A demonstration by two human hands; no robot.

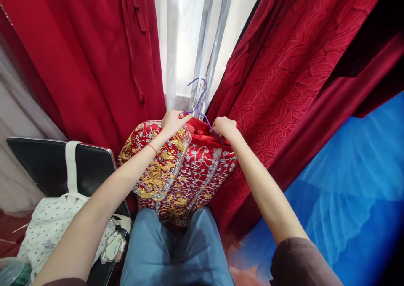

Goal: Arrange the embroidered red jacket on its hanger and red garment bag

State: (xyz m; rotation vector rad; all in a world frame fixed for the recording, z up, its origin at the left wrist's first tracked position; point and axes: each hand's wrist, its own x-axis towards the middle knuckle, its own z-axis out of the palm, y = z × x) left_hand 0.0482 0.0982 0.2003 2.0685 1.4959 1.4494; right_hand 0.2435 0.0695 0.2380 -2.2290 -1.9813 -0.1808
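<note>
A red garment (pixel 202 168) with gold and silver embroidery hangs in front of my knees, its red lining showing at the top. A purple wire hanger (pixel 202 93) sits in its upper opening, hook pointing up and to the left. My left hand (pixel 173 122) grips the garment's top edge near the hanger's left arm, thumb stretched along it. On the other side my right hand (pixel 224 128) is closed on the top edge beside the hanger's right arm; its fingertips are partly hidden.
Red curtain-like cloth (pixel 94 67) hangs at left, and patterned red cloth (pixel 284 75) at right. Metal rails (pixel 214 29) stand between them. A black chair (pixel 91 164) holds a dotted white bag (pixel 47 223). Blue pleated fabric (pixel 344 185) spreads at lower right.
</note>
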